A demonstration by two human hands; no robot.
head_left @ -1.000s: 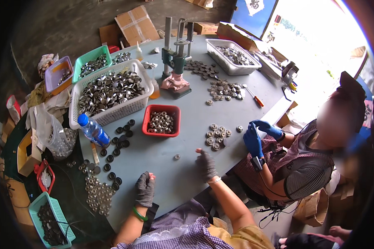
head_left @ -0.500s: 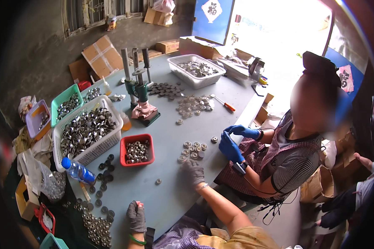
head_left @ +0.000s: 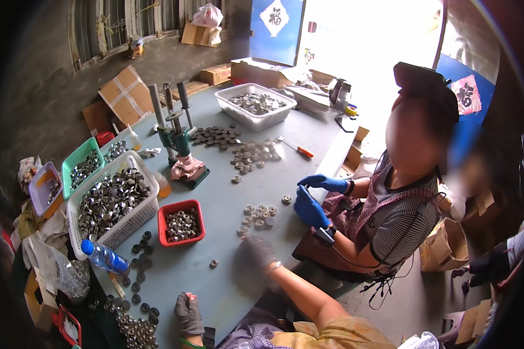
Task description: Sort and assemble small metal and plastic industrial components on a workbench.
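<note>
Rings (head_left: 258, 217) are best handled gently; they lie on the table (head_left: 273, 192) just beyond the right hand (head_left: 257, 253), whose blurred fingers cannot be judged; the left hand's (head_left: 188, 314) fingers are curled closed.

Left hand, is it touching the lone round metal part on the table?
Apart. The head view shows a strip of gray-blue tabletop between the gloved left hand and the lone round metal part.

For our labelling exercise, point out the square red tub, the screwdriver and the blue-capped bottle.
Square red tub (head_left: 201, 220): head view, right rim.
Screwdriver (head_left: 305, 152): head view, orange handle.
Blue-capped bottle (head_left: 109, 260): head view, side.
</note>
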